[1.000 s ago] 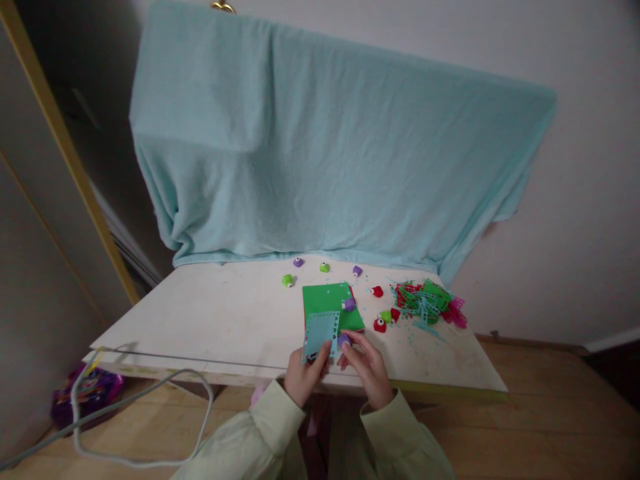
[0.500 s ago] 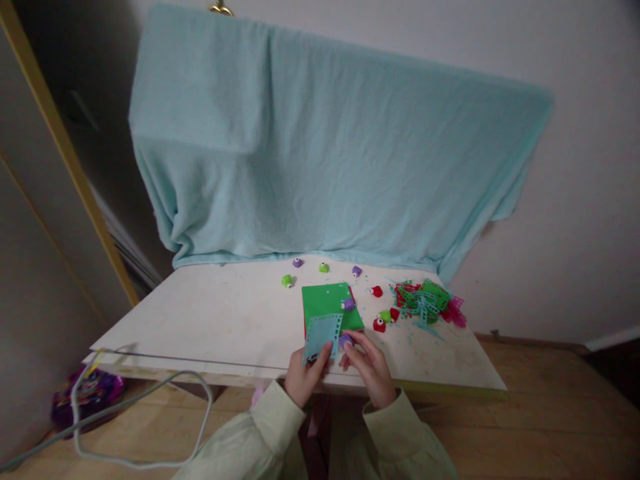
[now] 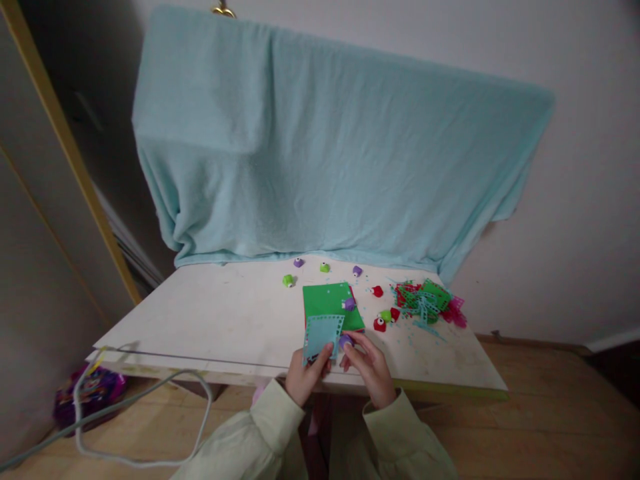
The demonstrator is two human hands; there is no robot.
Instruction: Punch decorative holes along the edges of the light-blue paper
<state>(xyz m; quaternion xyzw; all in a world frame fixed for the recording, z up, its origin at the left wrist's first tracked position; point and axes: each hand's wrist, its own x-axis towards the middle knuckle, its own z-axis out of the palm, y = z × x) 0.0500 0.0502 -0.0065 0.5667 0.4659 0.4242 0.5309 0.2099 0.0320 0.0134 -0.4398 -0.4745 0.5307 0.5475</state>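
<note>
My left hand (image 3: 304, 377) pinches the near edge of a light blue foam sheet (image 3: 321, 335) with punched holes along its borders. Close beside it, my right hand (image 3: 367, 369) is closed on a small purple craft punch (image 3: 345, 342) set at the sheet's right edge. Both hands are at the front edge of the white table (image 3: 220, 320). Just beyond the blue sheet lies a green foam sheet (image 3: 327, 301) with another purple punch (image 3: 349, 304) on it.
Small green, purple and red punches are scattered over the table's far half. A pile of green, red and blue scraps (image 3: 425, 301) lies at the right. A light blue blanket (image 3: 320, 147) hangs behind. A grey cable (image 3: 135, 393) droops off the left front edge.
The hands have barely moved. The blue sheet has shifted slightly in my left hand while the right hand stays on the purple punch.
</note>
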